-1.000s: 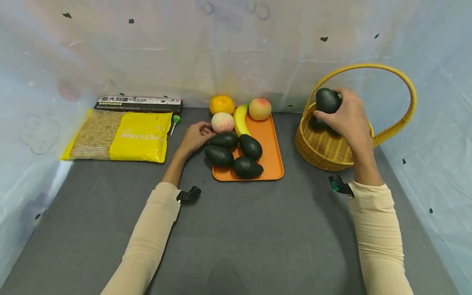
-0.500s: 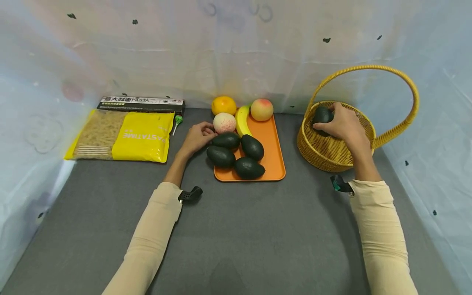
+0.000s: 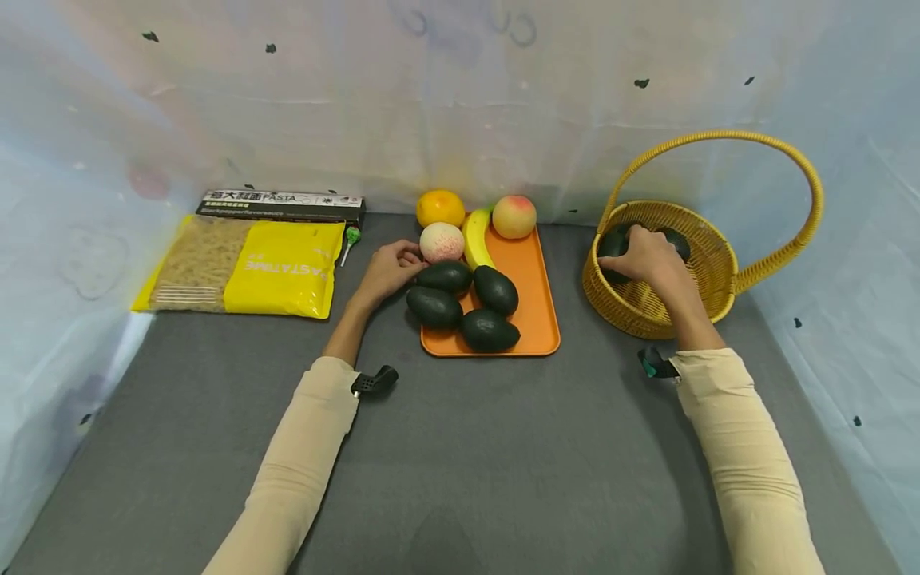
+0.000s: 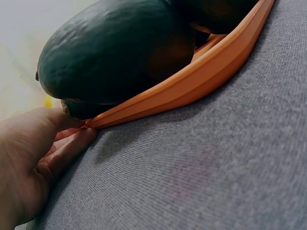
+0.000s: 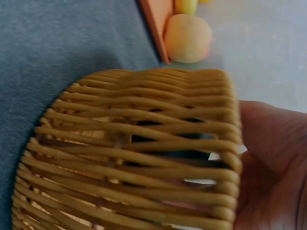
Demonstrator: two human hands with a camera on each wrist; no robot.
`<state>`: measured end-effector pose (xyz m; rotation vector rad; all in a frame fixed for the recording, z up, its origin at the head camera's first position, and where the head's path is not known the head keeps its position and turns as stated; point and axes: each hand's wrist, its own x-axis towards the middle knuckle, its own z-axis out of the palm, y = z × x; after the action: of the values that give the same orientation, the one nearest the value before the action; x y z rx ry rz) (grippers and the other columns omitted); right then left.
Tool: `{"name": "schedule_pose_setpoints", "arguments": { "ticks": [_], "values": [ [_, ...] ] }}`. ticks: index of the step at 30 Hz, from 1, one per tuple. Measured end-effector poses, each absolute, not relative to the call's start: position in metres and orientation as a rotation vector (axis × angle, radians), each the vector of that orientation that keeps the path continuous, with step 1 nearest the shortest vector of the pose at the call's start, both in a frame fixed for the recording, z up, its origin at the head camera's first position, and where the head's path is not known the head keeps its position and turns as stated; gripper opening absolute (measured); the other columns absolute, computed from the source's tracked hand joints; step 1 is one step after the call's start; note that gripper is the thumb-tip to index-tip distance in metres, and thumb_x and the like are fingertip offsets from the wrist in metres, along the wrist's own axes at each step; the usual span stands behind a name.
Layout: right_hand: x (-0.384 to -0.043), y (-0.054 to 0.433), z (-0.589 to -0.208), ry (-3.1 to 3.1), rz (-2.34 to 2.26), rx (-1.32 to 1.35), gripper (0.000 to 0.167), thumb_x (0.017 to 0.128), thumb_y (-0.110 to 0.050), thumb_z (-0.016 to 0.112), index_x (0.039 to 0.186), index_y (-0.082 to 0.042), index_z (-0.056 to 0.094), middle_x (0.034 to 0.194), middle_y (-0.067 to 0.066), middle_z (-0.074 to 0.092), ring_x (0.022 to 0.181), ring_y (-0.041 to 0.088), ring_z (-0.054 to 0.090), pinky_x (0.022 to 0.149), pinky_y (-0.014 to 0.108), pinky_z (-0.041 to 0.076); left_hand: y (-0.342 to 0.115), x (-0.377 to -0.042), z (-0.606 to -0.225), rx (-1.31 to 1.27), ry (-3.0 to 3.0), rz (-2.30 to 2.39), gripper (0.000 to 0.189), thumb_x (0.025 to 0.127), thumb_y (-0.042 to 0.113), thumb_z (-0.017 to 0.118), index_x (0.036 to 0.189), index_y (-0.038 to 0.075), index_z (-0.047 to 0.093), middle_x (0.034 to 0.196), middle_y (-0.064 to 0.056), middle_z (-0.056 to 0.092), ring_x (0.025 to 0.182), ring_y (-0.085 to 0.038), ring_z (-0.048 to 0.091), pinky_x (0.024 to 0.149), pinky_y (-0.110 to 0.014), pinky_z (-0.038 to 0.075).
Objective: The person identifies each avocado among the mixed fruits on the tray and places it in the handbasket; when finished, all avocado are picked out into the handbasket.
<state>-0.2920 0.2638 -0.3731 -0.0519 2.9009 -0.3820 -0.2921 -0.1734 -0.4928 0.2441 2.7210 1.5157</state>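
In the head view my left hand (image 3: 388,275) is at the left side of an orange tray (image 3: 533,295). The left wrist view has its thumb and fingers pinching the tray's rim (image 4: 168,98), right by the tip of an avocado (image 4: 110,52). My right hand (image 3: 652,257) reaches down inside a yellow wicker basket (image 3: 631,316), holding an avocado (image 3: 613,249) by the basket's left wall; its fingers partly hide the fruit. A second dark avocado (image 3: 677,242) lies behind that hand. The right wrist view shows a dark fruit through the weave.
On the tray are several avocados (image 3: 496,289), a banana (image 3: 477,239), peaches (image 3: 514,216) and an orange (image 3: 440,209). Far left lie a yellow pasta bag (image 3: 283,267), a dark pasta box (image 3: 287,208) and a green lollipop (image 3: 352,235). The basket's tall handle (image 3: 812,208) arches overhead.
My right hand has lowered the avocado from above the basket's rim down into it, and the second avocado now shows behind. The left hand has stayed at the tray.
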Motion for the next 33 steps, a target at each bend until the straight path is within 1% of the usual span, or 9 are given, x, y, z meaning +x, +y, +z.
{"name": "schedule_pose_setpoints", "arguments": {
  "ticks": [4, 6, 9, 12, 15, 19, 22, 29, 33],
  "values": [
    [-0.294, 0.262, -0.378, 2.862, -0.352, -0.038, 0.06, 0.1, -0.049, 0.062, 0.114, 0.008, 0.053, 0.084, 0.018, 0.056, 0.076, 0.036, 0.061, 0.067, 0.046, 0.048, -0.173, -0.292, -0.493, 0.239, 2.72, 1.517, 0.042, 0.098, 0.022, 0.069, 0.133, -0.001, 0.064, 0.11, -0.022, 0.074, 0.079, -0.012, 0.066, 0.071, -0.019, 0.049],
    [-0.294, 0.264, -0.377, 2.834, -0.352, -0.026, 0.072, 0.101, -0.05, 0.061, 0.131, 0.014, 0.048, 0.099, 0.028, 0.061, 0.09, 0.045, 0.064, 0.075, 0.053, 0.051, -0.173, -0.292, -0.493, 0.237, 2.716, 1.53, 0.041, 0.098, 0.021, 0.069, 0.132, -0.001, 0.064, 0.11, -0.021, 0.074, 0.079, -0.013, 0.066, 0.07, -0.019, 0.049],
    [-0.295, 0.264, -0.375, 2.78, -0.35, 0.008, 0.094, 0.101, -0.049, 0.062, 0.153, 0.018, 0.023, 0.13, 0.044, 0.052, 0.118, 0.059, 0.056, 0.093, 0.064, 0.05, -0.173, -0.292, -0.493, 0.237, 2.719, 1.528, 0.041, 0.098, 0.021, 0.069, 0.133, -0.001, 0.064, 0.11, -0.022, 0.073, 0.08, -0.013, 0.066, 0.07, -0.019, 0.049],
    [-0.295, 0.265, -0.372, 2.742, -0.333, 0.03, 0.11, 0.1, -0.047, 0.065, 0.158, 0.019, 0.0, 0.147, 0.05, 0.037, 0.134, 0.064, 0.043, 0.105, 0.07, 0.044, -0.172, -0.292, -0.493, 0.228, 2.729, 1.509, 0.042, 0.098, 0.022, 0.069, 0.133, -0.001, 0.064, 0.111, -0.021, 0.074, 0.081, -0.013, 0.066, 0.071, -0.019, 0.049],
    [-0.296, 0.265, -0.37, 2.732, -0.321, 0.033, 0.111, 0.099, -0.045, 0.068, 0.158, 0.019, -0.001, 0.149, 0.049, 0.035, 0.137, 0.064, 0.04, 0.108, 0.071, 0.041, -0.172, -0.292, -0.493, 0.227, 2.735, 1.509, 0.042, 0.098, 0.022, 0.07, 0.133, 0.0, 0.065, 0.111, -0.021, 0.074, 0.084, -0.016, 0.068, 0.074, -0.019, 0.049],
    [-0.296, 0.265, -0.37, 2.736, -0.324, -0.002, 0.097, 0.098, -0.041, 0.069, 0.155, 0.02, 0.017, 0.144, 0.046, 0.042, 0.133, 0.062, 0.045, 0.106, 0.068, 0.043, -0.171, -0.292, -0.493, 0.234, 2.732, 1.516, 0.042, 0.098, 0.022, 0.07, 0.133, 0.0, 0.065, 0.111, -0.022, 0.074, 0.088, -0.02, 0.07, 0.077, -0.021, 0.049],
    [-0.294, 0.265, -0.37, 2.735, -0.325, -0.029, 0.085, 0.099, -0.039, 0.068, 0.145, 0.02, 0.03, 0.137, 0.044, 0.049, 0.127, 0.059, 0.051, 0.101, 0.066, 0.046, -0.171, -0.292, -0.494, 0.231, 2.727, 1.503, 0.042, 0.098, 0.022, 0.069, 0.134, 0.0, 0.065, 0.112, -0.022, 0.074, 0.089, -0.022, 0.07, 0.078, -0.022, 0.049],
    [-0.292, 0.265, -0.365, 2.745, -0.317, -0.006, 0.089, 0.098, -0.045, 0.068, 0.149, 0.018, 0.029, 0.138, 0.042, 0.049, 0.128, 0.059, 0.05, 0.101, 0.067, 0.046, -0.171, -0.291, -0.491, 0.225, 2.718, 1.514, 0.041, 0.099, 0.022, 0.069, 0.133, 0.0, 0.065, 0.112, -0.023, 0.073, 0.09, -0.024, 0.069, 0.078, -0.024, 0.049],
    [-0.286, 0.265, -0.358, 2.77, -0.347, 0.002, 0.085, 0.097, -0.047, 0.07, 0.145, 0.014, 0.036, 0.131, 0.038, 0.053, 0.118, 0.054, 0.056, 0.091, 0.063, 0.049, -0.171, -0.291, -0.491, 0.231, 2.716, 1.515, 0.041, 0.099, 0.023, 0.069, 0.133, 0.0, 0.065, 0.112, -0.023, 0.073, 0.086, -0.017, 0.068, 0.078, -0.023, 0.049]
  ]
}}
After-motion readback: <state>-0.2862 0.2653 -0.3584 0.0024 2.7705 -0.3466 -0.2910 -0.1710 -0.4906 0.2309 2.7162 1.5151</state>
